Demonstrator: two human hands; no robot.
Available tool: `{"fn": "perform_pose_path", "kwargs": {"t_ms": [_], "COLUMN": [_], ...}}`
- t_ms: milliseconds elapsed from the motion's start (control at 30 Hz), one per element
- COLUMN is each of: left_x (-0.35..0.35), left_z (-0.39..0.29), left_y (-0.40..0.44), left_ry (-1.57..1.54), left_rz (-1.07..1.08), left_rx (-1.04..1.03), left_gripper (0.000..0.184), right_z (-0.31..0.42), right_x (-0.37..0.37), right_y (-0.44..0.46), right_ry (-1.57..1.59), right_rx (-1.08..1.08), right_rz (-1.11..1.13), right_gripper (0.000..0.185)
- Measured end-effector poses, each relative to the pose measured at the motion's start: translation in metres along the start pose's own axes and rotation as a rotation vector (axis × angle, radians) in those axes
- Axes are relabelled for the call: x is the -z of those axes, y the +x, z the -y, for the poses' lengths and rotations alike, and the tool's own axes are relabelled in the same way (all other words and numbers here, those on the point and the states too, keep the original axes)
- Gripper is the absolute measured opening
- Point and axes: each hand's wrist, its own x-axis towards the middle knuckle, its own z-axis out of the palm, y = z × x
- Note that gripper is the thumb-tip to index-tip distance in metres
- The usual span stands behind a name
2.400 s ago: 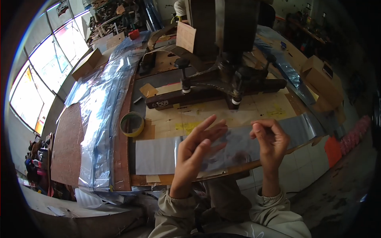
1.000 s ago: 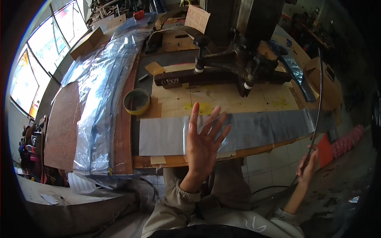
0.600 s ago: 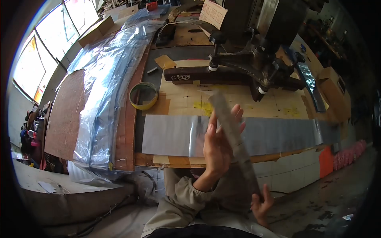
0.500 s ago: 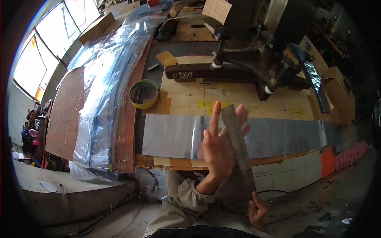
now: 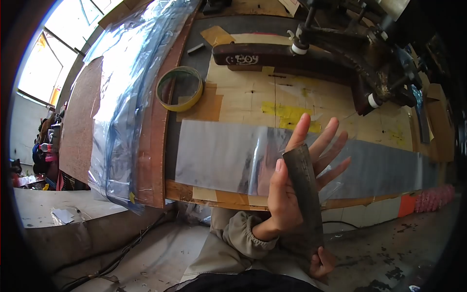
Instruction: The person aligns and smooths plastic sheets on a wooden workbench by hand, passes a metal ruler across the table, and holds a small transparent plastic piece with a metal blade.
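A steel ruler (image 5: 308, 197) slants up from the lower right across the palm of my left hand (image 5: 287, 199). That hand is open, its fingers spread and pointing away from me over the workbench. My right hand (image 5: 322, 263) is closed round the ruler's near end, low in front of my lap. Beneath and beyond my left hand, a flat translucent plastic bag (image 5: 216, 151) stretches along the front of the bench. Its surface is shiny, with a few creases.
A dark metal bar with white writing (image 5: 243, 54) belongs to a machine (image 5: 369, 58) over the wooden board (image 5: 233, 87). A roll of tape (image 5: 165, 103) sits left of it. Clear plastic sheeting (image 5: 121, 112) covers the left side. A pink bundle (image 5: 434, 198) lies at right.
My view has moved closer to the bench. My left hand has spread its fingers further, and the ruler has turned to show a darker face, its far end lower against the palm.
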Motion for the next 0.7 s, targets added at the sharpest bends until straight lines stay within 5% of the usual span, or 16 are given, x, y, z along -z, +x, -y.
{"fn": "perform_pose_path", "kwargs": {"t_ms": [700], "left_x": [0.001], "left_z": [0.000], "left_y": [-0.002], "left_ry": [-0.046], "left_rz": [-0.014], "left_rx": [-0.042], "left_gripper": [0.069], "right_z": [0.012], "right_x": [0.005], "right_y": [0.022], "right_ry": [-0.078], "right_rx": [-0.143], "right_rz": [-0.036], "right_gripper": [0.024]}}
